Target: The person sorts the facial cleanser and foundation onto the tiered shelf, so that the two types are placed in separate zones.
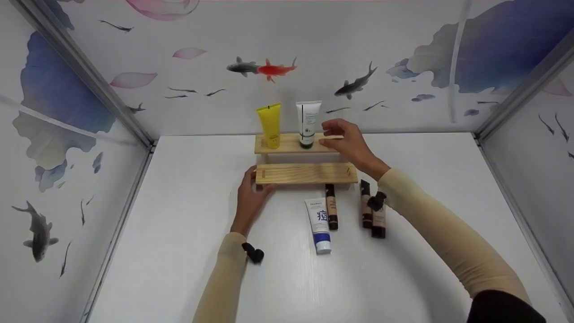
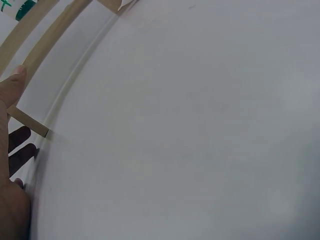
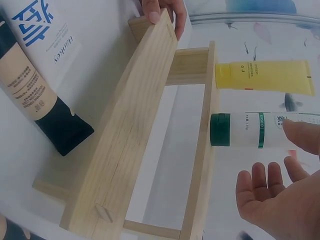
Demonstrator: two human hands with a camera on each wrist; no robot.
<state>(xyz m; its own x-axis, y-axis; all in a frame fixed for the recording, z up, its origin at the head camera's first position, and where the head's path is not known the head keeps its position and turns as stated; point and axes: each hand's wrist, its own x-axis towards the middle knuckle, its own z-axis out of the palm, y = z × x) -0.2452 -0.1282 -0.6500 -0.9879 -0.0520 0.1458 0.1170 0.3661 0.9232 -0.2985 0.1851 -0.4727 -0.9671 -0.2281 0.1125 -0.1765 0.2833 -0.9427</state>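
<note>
One two-tier wooden rack (image 1: 305, 173) has its lower left end gripped by the left hand (image 1: 252, 197). On top stand a yellow squeeze tube (image 1: 270, 128), then a green-capped white tube (image 1: 308, 119); beside it the right hand (image 1: 352, 146), half spread, holds nothing.

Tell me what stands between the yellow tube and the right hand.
In the head view, a green-capped white tube stands between them on the upper shelf.
</note>
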